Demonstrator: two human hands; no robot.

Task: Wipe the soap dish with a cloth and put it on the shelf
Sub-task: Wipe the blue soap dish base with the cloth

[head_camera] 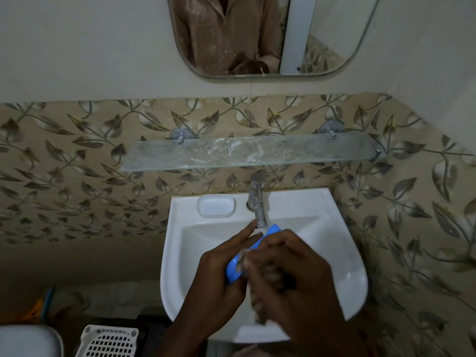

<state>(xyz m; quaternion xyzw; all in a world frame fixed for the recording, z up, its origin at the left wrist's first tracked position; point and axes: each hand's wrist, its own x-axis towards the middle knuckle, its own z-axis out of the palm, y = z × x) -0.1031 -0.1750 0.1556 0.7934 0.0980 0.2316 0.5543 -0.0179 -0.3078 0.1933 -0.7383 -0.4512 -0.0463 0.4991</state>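
A blue soap dish (235, 266) is held over the white sink (342, 266), tilted, its far end under the tap. My left hand (219, 276) grips it from the left with fingers stretched along it. My right hand (291, 274) presses a brownish cloth (268, 282) against the dish; the cloth is blurred and mostly hidden by my fingers. The glass shelf (247, 153) hangs on the wall above the tap, bare and streaked.
A metal tap (257, 199) stands at the sink's back. A moulded soap recess (216, 206) lies left of it. A mirror (268, 34) hangs above the shelf. A white perforated basket (109, 341) and a white rounded object (28, 341) sit at the lower left.
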